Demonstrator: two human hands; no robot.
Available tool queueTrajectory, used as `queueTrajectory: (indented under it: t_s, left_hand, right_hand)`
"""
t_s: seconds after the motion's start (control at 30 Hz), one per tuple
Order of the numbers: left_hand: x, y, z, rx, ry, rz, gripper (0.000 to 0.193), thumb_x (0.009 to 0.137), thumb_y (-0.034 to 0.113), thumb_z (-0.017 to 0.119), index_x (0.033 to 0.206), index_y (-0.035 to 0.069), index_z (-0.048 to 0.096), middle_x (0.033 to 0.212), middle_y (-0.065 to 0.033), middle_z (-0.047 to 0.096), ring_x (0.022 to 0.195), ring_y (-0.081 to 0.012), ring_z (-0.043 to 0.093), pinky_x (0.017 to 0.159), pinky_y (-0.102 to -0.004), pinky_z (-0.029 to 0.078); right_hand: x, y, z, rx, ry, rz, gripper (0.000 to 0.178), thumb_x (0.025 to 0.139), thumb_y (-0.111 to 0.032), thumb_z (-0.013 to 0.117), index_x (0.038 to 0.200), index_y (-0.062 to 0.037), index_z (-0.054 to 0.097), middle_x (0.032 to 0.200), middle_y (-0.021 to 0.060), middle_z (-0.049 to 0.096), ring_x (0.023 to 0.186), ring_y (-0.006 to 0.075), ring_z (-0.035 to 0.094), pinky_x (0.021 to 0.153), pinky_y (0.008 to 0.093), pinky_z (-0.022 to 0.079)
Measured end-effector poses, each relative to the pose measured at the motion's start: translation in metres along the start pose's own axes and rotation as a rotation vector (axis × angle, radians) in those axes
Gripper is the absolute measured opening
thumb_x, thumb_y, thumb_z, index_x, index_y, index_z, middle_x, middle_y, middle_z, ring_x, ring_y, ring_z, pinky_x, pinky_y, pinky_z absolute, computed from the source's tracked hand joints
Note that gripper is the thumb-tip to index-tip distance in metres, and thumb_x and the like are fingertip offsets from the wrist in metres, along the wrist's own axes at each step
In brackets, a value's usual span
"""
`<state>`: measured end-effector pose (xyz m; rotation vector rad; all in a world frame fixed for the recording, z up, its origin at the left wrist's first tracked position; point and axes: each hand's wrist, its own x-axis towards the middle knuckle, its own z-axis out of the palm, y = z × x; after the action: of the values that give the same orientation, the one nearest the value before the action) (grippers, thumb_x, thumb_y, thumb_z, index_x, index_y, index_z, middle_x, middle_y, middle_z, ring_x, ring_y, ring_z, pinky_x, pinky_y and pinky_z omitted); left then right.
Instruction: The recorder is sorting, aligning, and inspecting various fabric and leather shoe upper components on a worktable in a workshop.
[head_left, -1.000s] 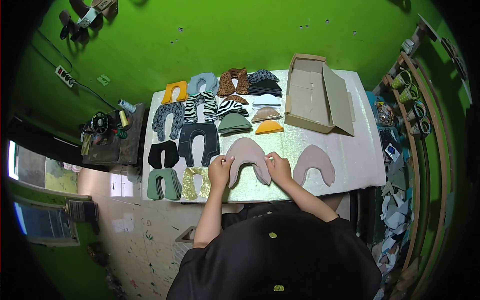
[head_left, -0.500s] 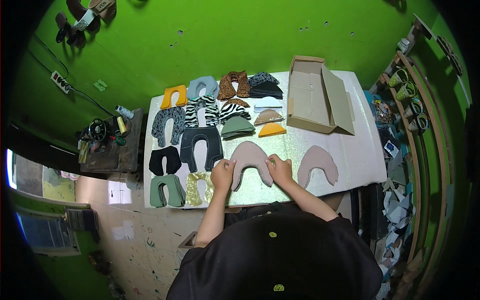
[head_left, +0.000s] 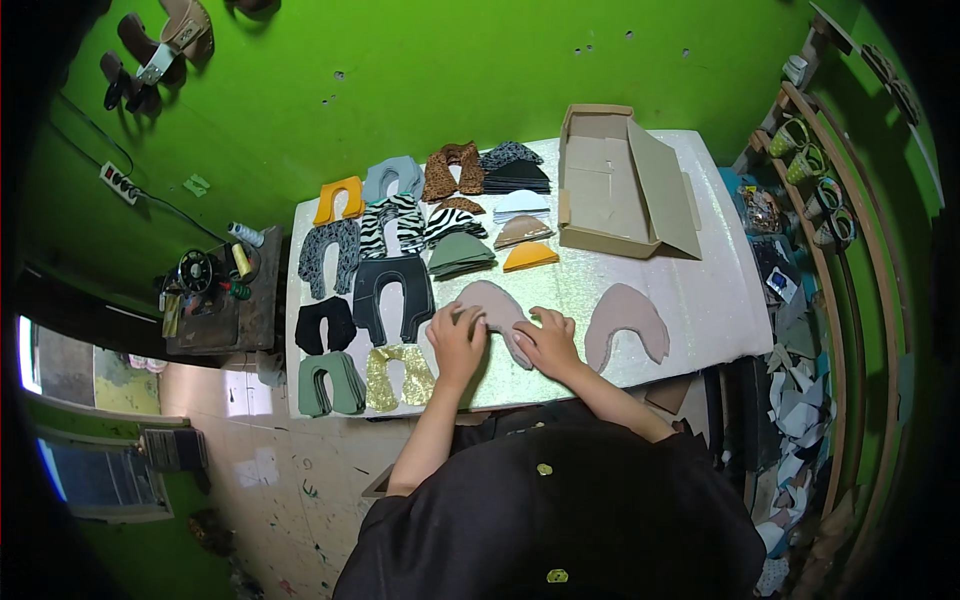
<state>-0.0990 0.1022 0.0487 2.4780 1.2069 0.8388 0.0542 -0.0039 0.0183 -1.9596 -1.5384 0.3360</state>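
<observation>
A dusty-pink, U-shaped stack of cut pieces (head_left: 492,300) lies on the pale table in front of me, its ends towards me. My left hand (head_left: 458,342) rests over its left arm, fingers spread and bent, hiding most of that side. Against the right arm of the stack lies the thumb of my right hand (head_left: 549,342). The other right fingers are apart and rest beside the stack. Another pink U-shaped stack (head_left: 627,308) sits to the right, touched by neither hand.
Left of my hands are U-shaped stacks in black (head_left: 392,285), gold (head_left: 383,378) and green (head_left: 345,380). Half-round stacks, including a green one (head_left: 462,257), lie farther back. An open cardboard box (head_left: 598,185) stands at the far right. A sewing machine (head_left: 205,272) is on the left.
Both hands have shifted from pinching the outer sides of the pink stack to resting over it with fingers spread. The whole view has shifted slightly.
</observation>
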Motion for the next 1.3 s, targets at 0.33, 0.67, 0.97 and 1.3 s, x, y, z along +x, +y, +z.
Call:
queueTrajectory:
  t_s: [0.33, 0.67, 0.97, 1.3]
  left_hand:
    - [-0.010, 0.119, 0.063, -0.494, -0.394, 0.103, 0.044, 0.078, 0.018, 0.064, 0.118, 0.004, 0.053, 0.112, -0.0173, 0.053, 0.106, -0.0351, 0.049, 0.093, -0.0414, 0.038]
    - [-0.034, 0.142, 0.126, -0.252, -0.631, -0.115, 0.063, 0.074, 0.029, 0.066, 0.128, 0.004, 0.045, 0.116, -0.0176, 0.051, 0.109, -0.0340, 0.048, 0.092, -0.0430, 0.039]
    - [-0.052, 0.129, 0.135, -0.877, -0.578, -0.530, 0.049, 0.081, 0.016, 0.062, 0.124, -0.002, 0.044, 0.093, -0.0094, 0.057, 0.080, -0.0174, 0.057, 0.076, -0.0269, 0.044]
    - [-0.060, 0.085, 0.072, -1.060, -0.346, -0.597, 0.021, 0.093, 0.017, 0.047, 0.104, 0.000, 0.053, 0.096, -0.0101, 0.062, 0.080, -0.0150, 0.057, 0.072, -0.0276, 0.045]
  right_hand:
    - [-0.058, 0.110, -0.073, -0.179, 0.325, 0.495, 0.039, 0.074, -0.026, 0.066, 0.110, -0.0134, 0.059, 0.117, 0.0083, 0.050, 0.114, 0.0260, 0.041, 0.095, 0.0456, 0.024]
    - [-0.085, 0.142, -0.113, -0.210, 0.245, 0.468, 0.024, 0.076, -0.023, 0.065, 0.096, -0.0109, 0.060, 0.100, 0.0065, 0.059, 0.102, 0.0260, 0.049, 0.090, 0.0442, 0.027]
    - [-0.057, 0.077, -0.159, 0.284, -0.043, 0.112, 0.020, 0.083, -0.009, 0.054, 0.102, -0.0091, 0.059, 0.092, 0.0102, 0.064, 0.086, 0.0257, 0.059, 0.084, 0.0392, 0.038]
    - [-0.018, 0.029, -0.149, 0.354, -0.074, -0.068, 0.015, 0.084, -0.014, 0.058, 0.097, -0.0079, 0.062, 0.078, 0.0141, 0.064, 0.071, 0.0329, 0.060, 0.070, 0.0390, 0.045]
